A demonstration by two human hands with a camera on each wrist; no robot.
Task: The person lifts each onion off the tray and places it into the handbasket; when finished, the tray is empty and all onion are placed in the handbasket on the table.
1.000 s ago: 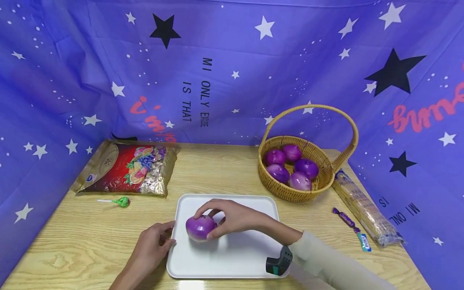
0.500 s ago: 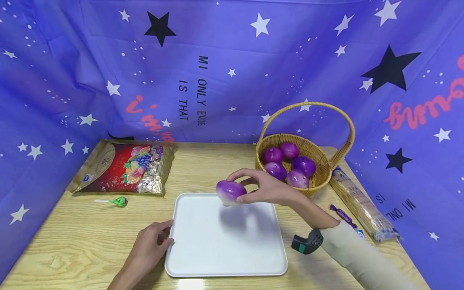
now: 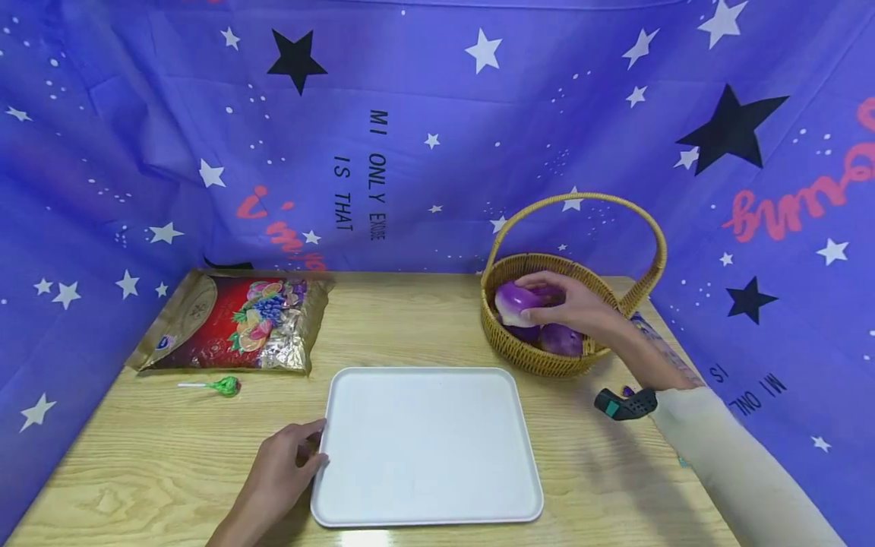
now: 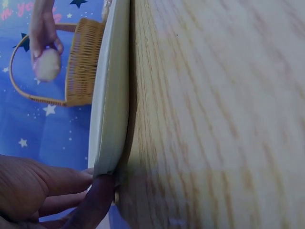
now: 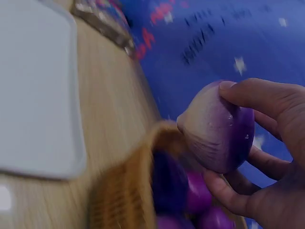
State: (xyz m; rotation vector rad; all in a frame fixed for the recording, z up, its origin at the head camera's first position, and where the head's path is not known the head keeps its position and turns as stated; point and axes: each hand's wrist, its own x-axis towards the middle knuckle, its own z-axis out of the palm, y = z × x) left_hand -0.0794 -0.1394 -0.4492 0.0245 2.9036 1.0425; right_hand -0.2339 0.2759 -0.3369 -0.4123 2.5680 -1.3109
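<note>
My right hand [image 3: 570, 308] grips a purple-and-white onion [image 3: 514, 302] over the left part of the wicker basket [image 3: 522, 365]. In the right wrist view, thumb and fingers wrap the onion [image 5: 209, 129], its pale pointed end facing away from the palm. Beneath it, more purple onions [image 3: 562, 339] lie in the basket, partly hidden by the hand. My left hand [image 3: 280, 463] holds the left edge of a white rectangular tray [image 3: 427, 448], which has nothing on it. The left wrist view shows thumb and finger pinching the tray's rim [image 4: 112, 95].
A red and gold candy bag [image 3: 229, 323] lies at the back left, with a green lollipop [image 3: 224, 386] in front of it. The basket's tall handle [image 3: 581, 197] arches above its opening. A starry blue cloth [image 3: 410, 152] encloses the table. Wrapped items at right are mostly hidden by the right arm.
My right hand has lifted the onion off the tray and carried it right and back, over the basket. The left hand has stayed at the tray's left edge.
</note>
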